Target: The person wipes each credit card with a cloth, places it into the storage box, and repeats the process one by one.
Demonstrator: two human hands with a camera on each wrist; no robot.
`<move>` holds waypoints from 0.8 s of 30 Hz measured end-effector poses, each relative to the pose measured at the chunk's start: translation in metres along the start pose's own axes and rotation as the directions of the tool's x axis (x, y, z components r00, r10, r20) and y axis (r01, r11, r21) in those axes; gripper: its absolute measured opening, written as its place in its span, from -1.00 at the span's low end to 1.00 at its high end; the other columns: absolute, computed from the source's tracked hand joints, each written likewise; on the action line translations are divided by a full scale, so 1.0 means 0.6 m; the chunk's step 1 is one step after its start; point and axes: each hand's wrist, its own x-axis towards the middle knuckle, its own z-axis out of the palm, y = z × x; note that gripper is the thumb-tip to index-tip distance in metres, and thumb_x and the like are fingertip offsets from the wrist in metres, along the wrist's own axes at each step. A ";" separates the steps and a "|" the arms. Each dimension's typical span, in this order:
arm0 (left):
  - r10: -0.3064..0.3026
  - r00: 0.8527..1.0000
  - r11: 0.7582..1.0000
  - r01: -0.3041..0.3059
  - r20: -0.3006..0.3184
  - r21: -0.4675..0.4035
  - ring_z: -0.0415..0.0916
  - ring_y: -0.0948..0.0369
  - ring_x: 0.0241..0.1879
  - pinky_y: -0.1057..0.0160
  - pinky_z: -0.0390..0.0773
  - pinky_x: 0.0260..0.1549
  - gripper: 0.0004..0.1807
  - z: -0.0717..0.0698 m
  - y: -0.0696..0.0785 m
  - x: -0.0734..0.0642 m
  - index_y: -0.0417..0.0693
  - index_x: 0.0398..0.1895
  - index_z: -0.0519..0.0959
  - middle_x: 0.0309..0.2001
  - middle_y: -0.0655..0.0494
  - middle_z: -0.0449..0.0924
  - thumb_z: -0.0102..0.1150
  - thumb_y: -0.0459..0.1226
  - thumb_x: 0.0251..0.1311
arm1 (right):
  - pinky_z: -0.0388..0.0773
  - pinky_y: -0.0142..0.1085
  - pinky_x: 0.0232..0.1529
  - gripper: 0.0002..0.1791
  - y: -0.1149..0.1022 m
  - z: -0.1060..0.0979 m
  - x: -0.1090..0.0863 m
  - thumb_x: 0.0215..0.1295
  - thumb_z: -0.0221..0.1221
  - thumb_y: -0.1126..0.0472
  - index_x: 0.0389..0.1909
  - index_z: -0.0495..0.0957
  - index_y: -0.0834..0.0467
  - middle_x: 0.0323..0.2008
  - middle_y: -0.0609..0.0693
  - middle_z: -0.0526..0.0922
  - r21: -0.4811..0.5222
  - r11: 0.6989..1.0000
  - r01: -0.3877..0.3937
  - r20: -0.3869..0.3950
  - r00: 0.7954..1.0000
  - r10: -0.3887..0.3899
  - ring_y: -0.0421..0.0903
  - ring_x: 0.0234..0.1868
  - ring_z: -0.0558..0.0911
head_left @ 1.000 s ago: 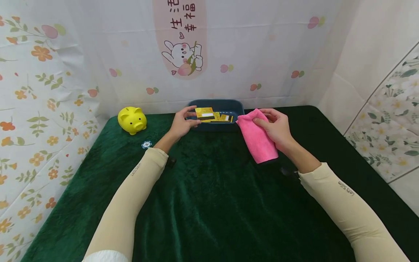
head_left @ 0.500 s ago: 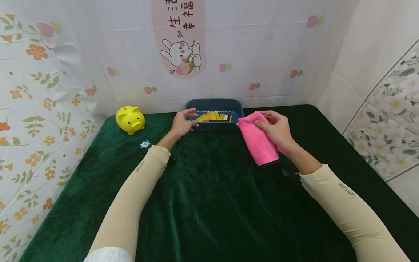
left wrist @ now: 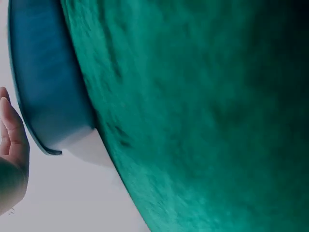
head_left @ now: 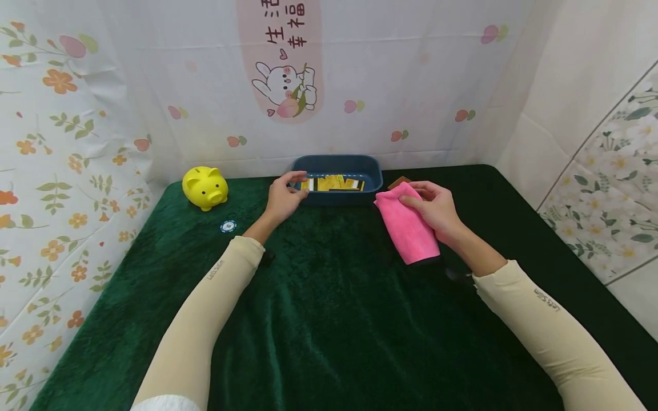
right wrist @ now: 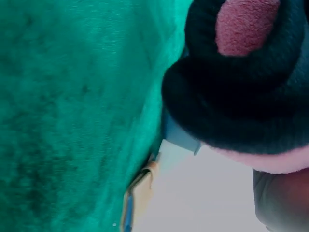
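My left hand is at the left end of a blue plastic bin, fingers and thumb loosely apart with nothing between them. In the left wrist view, the fingers lie beside the bin wall. Several yellow cards with white and black stripes lie inside the bin. To the bin's right, my right hand pinches the top of a folded pink cloth, which hangs down over the table. The right wrist view shows the cloth's dark side rolled around some pink.
A yellow piggy bank stands at the back left, with a blue-and-white poker chip before it. A brown, wallet-like thing peeks out behind the cloth. Dark green velvet covers the table; a printed curtain hangs behind.
A second ago my left hand held a yellow card over the bin; it let go, and the card now lies among the others. The pink cloth has lowered slightly, revealing a brown edge behind it.
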 end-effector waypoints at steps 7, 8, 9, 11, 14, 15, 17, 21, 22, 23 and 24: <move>0.103 0.994 0.995 -0.103 0.033 -0.020 0.68 0.04 -0.19 0.12 0.67 -0.22 -0.53 0.014 0.027 -0.019 -0.06 0.28 0.49 0.13 -0.04 0.56 0.25 -0.38 0.30 | 0.62 -0.41 -0.24 -0.48 0.019 -0.014 0.014 0.32 0.30 0.04 0.22 0.47 0.13 0.00 -0.03 0.56 0.020 0.996 -0.092 0.034 0.995 0.092 -0.14 -0.16 0.59; 0.111 0.993 0.994 -0.110 0.040 -0.028 0.67 0.04 -0.20 0.12 0.67 -0.22 -0.53 0.017 0.030 -0.021 -0.06 0.28 0.49 0.13 -0.04 0.55 0.24 -0.38 0.30 | 0.62 -0.42 -0.22 -0.46 0.022 -0.015 0.017 0.33 0.29 0.04 0.25 0.44 0.14 0.03 -0.02 0.54 0.011 0.993 -0.115 0.045 0.992 0.114 -0.14 -0.14 0.58; 0.120 0.992 0.992 -0.118 0.046 -0.036 0.67 0.04 -0.20 0.12 0.67 -0.22 -0.53 0.019 0.033 -0.024 -0.06 0.27 0.49 0.13 -0.04 0.55 0.24 -0.38 0.30 | 0.61 -0.42 -0.20 -0.44 0.025 -0.017 0.019 0.34 0.28 0.04 0.28 0.41 0.15 0.06 0.01 0.52 0.002 0.990 -0.139 0.059 0.989 0.139 -0.13 -0.12 0.56; 0.136 0.989 0.990 -0.133 0.059 -0.052 0.67 0.02 -0.21 0.13 0.67 -0.23 -0.53 0.023 0.038 -0.030 -0.09 0.28 0.48 0.13 -0.05 0.54 0.24 -0.38 0.30 | 0.60 -0.42 -0.18 -0.39 0.031 -0.019 0.025 0.36 0.26 0.03 0.33 0.36 0.16 0.14 0.06 0.48 -0.018 0.982 -0.189 0.082 0.978 0.190 -0.11 -0.07 0.54; 0.156 0.986 0.986 -0.151 0.066 -0.076 0.66 0.00 -0.23 0.13 0.66 -0.24 -0.53 0.026 0.047 -0.038 -0.10 0.27 0.48 0.13 -0.06 0.53 0.25 -0.39 0.29 | 0.58 -0.44 -0.15 -0.35 0.045 -0.024 0.034 0.38 0.23 0.02 0.38 0.30 0.18 0.23 0.13 0.40 -0.050 0.969 -0.243 0.100 0.964 0.247 -0.06 -0.01 0.49; 0.160 0.985 0.985 -0.155 0.067 -0.082 0.66 0.00 -0.23 0.13 0.66 -0.23 -0.53 0.027 0.050 -0.040 -0.10 0.27 0.48 0.13 -0.06 0.53 0.25 -0.39 0.29 | 0.57 -0.44 -0.15 -0.34 0.050 -0.026 0.038 0.38 0.23 0.02 0.39 0.29 0.19 0.24 0.15 0.39 -0.060 0.965 -0.256 0.102 0.960 0.261 -0.04 0.01 0.47; 0.168 0.984 0.983 -0.161 0.067 -0.092 0.65 0.01 -0.23 0.13 0.66 -0.22 -0.54 0.028 0.058 -0.044 -0.10 0.26 0.48 0.13 -0.06 0.53 0.25 -0.40 0.29 | 0.55 -0.46 -0.16 -0.32 0.061 -0.031 0.044 0.39 0.22 0.01 0.40 0.27 0.21 0.26 0.18 0.35 -0.095 0.960 -0.265 0.103 0.956 0.274 -0.02 0.03 0.44; 0.187 0.979 0.978 -0.178 0.081 -0.108 0.65 -0.05 -0.21 0.09 0.66 -0.16 -0.55 0.026 0.092 -0.064 -0.21 0.25 0.47 0.13 -0.17 0.51 0.22 -0.44 0.29 | 0.55 -0.47 -0.19 -0.32 0.076 -0.042 0.053 0.40 0.21 0.00 0.41 0.26 0.23 0.27 0.25 0.34 -0.201 0.949 -0.244 0.111 0.957 0.270 0.04 0.05 0.42; 0.191 0.978 0.977 -0.182 0.088 -0.108 0.64 -0.08 -0.21 0.07 0.66 -0.15 -0.55 0.025 0.101 -0.070 -0.24 0.25 0.46 0.13 -0.21 0.50 0.22 -0.45 0.29 | 0.55 -0.47 -0.19 -0.32 0.077 -0.045 0.054 0.40 0.20 -0.01 0.40 0.26 0.23 0.27 0.26 0.35 -0.238 0.944 -0.229 0.114 0.959 0.261 0.06 0.05 0.43; 0.196 0.976 0.977 -0.186 0.096 -0.108 0.64 -0.11 -0.21 0.04 0.66 -0.14 -0.55 0.023 0.111 -0.076 -0.28 0.25 0.46 0.14 -0.25 0.49 0.21 -0.46 0.29 | 0.56 -0.46 -0.20 -0.33 0.078 -0.047 0.056 0.41 0.20 0.00 0.39 0.27 0.23 0.26 0.27 0.36 -0.270 0.939 -0.214 0.118 0.960 0.253 0.08 0.05 0.44; 0.197 0.975 0.977 -0.186 0.103 -0.109 0.64 -0.13 -0.20 0.03 0.66 -0.14 -0.55 0.021 0.121 -0.083 -0.31 0.25 0.45 0.14 -0.28 0.48 0.20 -0.47 0.28 | 0.57 -0.46 -0.20 -0.34 0.078 -0.048 0.057 0.41 0.20 -0.01 0.38 0.28 0.24 0.25 0.28 0.37 -0.303 0.933 -0.194 0.124 0.963 0.241 0.10 0.05 0.45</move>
